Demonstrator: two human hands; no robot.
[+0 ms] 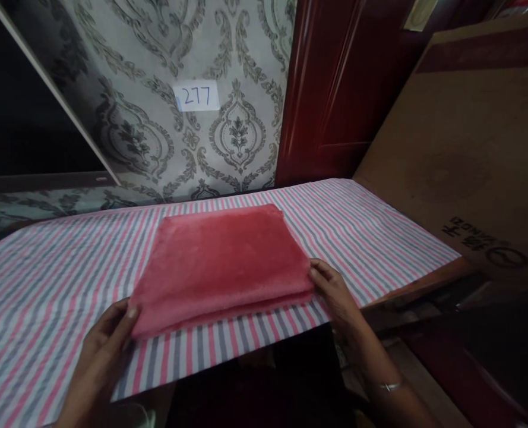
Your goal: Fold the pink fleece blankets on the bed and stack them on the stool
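Note:
A folded red fleece cloth [221, 264] lies flat on a table covered with a pink, grey and white striped sheet [45, 279]. My left hand [107, 339] grips the cloth's near left corner, thumb on top. My right hand [335, 294] touches the near right corner, fingers against the folded edge. A thin bangle sits on my right wrist.
A patterned wallpaper wall with a paper label reading 277 [196, 96] stands behind the table. A dark red wooden door [335, 89] is at the back right. A large brown cardboard box [468, 154] leans at the table's right end. The table's front edge runs just before my hands.

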